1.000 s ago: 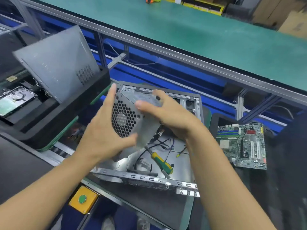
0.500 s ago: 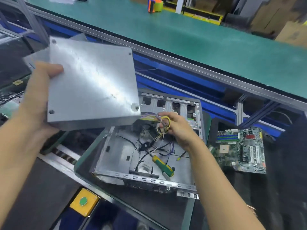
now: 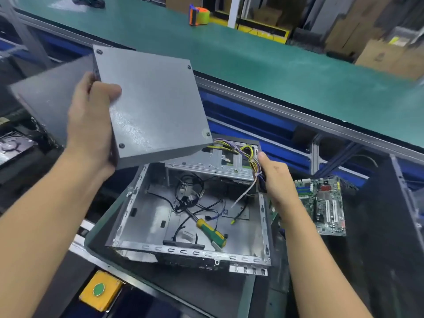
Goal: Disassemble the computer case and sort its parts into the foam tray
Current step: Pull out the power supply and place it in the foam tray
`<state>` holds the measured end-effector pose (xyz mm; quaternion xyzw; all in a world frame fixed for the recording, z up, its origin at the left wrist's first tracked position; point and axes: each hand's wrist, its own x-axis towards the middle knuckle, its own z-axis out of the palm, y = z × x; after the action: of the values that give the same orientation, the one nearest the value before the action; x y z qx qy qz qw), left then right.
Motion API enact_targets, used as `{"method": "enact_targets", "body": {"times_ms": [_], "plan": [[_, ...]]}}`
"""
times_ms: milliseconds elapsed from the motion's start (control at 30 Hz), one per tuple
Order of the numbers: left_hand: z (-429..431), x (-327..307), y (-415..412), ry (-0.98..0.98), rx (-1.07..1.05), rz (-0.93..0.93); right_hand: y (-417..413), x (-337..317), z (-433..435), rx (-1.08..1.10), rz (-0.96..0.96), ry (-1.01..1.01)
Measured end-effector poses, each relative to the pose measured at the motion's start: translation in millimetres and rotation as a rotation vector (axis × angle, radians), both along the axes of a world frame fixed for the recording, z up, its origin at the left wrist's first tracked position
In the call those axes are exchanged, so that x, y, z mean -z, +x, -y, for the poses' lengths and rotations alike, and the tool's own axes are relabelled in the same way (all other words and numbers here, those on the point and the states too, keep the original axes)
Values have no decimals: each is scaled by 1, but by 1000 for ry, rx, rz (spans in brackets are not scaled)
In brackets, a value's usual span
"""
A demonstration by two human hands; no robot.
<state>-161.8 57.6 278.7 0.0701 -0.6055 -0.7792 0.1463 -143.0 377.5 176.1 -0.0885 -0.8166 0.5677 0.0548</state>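
The open metal computer case (image 3: 146,216) lies in front of me with loose black wires inside. My left hand (image 3: 90,125) grips the grey power supply box (image 3: 151,104) by its left edge, lifted above the case's far left corner. A yellow and purple cable bundle (image 3: 246,154) runs from the box to my right hand (image 3: 274,177), which is closed around it at the case's far right corner. A green and yellow screwdriver (image 3: 211,232) rests on the case floor. A green motherboard (image 3: 325,205) lies to the right.
A grey side panel (image 3: 48,99) leans in the black foam tray (image 3: 20,171) at the left, beside a hard drive (image 3: 11,148). A yellow box with a green button (image 3: 99,290) sits below the case. A green conveyor (image 3: 252,60) with a tape dispenser (image 3: 198,16) runs behind.
The power supply was lifted out of the case and turned flat side up, moving left and up in my left hand. My right hand shifted to the cable bundle and followed it right.
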Motion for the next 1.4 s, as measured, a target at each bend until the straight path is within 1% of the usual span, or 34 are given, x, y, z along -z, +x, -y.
{"method": "enact_targets", "body": {"times_ms": [33,100,167,267,333,367,400,500,533,600,667,733,833,933,1000,1167,1267,1333,1400], "plan": [[-7,4,-2,-38,-10,5,3,0,-7,24,-52,80],[-26,13,-1,-81,-6,0,8,4,-20,77,-103,167],[-45,24,1,-129,-24,-42,14,13,-34,168,-62,214],[-74,33,6,-175,-14,-50,29,20,-47,293,45,190],[-89,35,6,-235,16,-59,43,16,-50,392,53,85],[-97,35,8,-274,33,-68,50,11,-50,420,52,-17],[-104,35,10,-320,41,-84,57,2,-48,400,62,-154],[-124,36,21,-440,61,-202,73,-35,-34,143,172,-617],[-129,38,25,-473,73,-247,78,-48,-29,80,218,-712],[-139,40,36,-524,128,-328,90,-69,-20,55,296,-774],[-147,43,50,-552,215,-425,104,-83,-13,57,330,-838],[-154,45,61,-630,276,-592,116,-89,-11,45,321,-927],[-164,50,73,-786,357,-856,132,-95,-9,66,275,-950],[-174,61,80,-848,435,-999,147,-98,-13,177,204,-1009],[-182,69,85,-860,466,-1055,157,-97,-19,323,166,-993],[-206,95,96,-946,553,-1198,174,-85,-31,639,210,-715],[-224,112,109,-1022,539,-1274,183,-79,-43,680,259,-487],[-238,122,116,-1041,538,-1286,187,-74,-55,680,296,-407],[-253,131,123,-1038,543,-1279,192,-65,-70,724,295,-361]]}}
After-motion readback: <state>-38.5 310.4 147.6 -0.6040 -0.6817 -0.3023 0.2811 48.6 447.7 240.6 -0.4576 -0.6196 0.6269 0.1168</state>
